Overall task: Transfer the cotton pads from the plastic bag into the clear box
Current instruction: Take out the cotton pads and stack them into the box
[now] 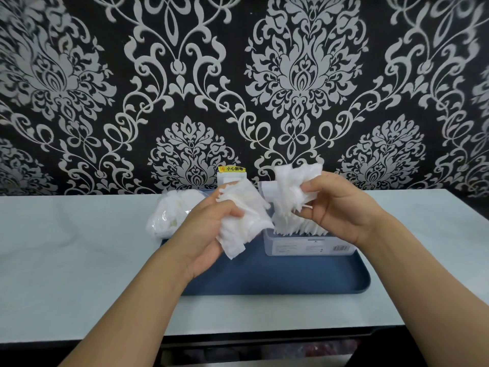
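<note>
My left hand (211, 231) grips a bunch of white cotton pads (242, 221) above the blue tray. My right hand (341, 205) holds a second bunch of cotton pads (293, 186) just over the clear box (307, 245), which stands on the tray's right half with several pads standing upright in it. The plastic bag (169, 215), still holding white pads, lies at the tray's back left corner, behind my left hand.
The blue tray (291, 276) lies on a pale blue table (79, 247) against a black and silver patterned wall. A white socket with a yellow label (232, 174) sits on the wall behind the tray. The table's front edge runs below my forearms.
</note>
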The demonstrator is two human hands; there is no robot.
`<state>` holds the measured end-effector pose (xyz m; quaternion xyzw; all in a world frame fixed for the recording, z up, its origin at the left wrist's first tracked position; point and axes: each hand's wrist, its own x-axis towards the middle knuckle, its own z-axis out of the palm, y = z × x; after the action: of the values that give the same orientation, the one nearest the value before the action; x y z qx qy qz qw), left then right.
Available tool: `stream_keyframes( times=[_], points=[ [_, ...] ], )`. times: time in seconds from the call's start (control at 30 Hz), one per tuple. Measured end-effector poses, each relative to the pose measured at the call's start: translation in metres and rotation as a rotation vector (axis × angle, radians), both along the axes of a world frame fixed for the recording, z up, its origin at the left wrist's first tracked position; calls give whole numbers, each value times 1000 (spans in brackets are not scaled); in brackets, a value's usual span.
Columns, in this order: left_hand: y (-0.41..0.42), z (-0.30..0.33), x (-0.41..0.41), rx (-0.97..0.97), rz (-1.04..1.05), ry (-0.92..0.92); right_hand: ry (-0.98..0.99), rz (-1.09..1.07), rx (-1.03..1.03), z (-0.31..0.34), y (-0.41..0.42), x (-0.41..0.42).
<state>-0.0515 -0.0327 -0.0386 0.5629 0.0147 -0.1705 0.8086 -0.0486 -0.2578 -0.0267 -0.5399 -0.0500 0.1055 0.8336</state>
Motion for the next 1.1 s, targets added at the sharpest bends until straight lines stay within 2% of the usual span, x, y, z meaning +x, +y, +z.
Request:
stream_keyframes(
  times=[0.1, 0.2, 0.33, 0.47, 0.67, 0.87, 0.93, 1.1],
  points=[
    [4, -5, 6, 180, 130, -140, -37, 59, 88, 1, -2, -3],
    [2, -9, 6, 345, 127, -326, -88, 142, -18, -5, 8, -7],
    [-5, -9, 2, 321, 54, -373, -149, 135, -159, -11, 21, -7],
    [-6, -9, 0, 229, 57, -322, -112, 37, -227, -13, 28, -7],
    [-8, -13, 2, 144, 89, -249, 64, -7, -113, -14, 37, -8],
    [-2, -16, 6, 176, 80, -227, 81, 98, -111, -10, 32, -9],
    [0, -17, 6, 222, 59, -262, 57, 122, -209, -8, 26, -10],
    [9, -20, 9, 554, -112, -425, -89, 202, -689, 2, 14, -16]
  ],
)
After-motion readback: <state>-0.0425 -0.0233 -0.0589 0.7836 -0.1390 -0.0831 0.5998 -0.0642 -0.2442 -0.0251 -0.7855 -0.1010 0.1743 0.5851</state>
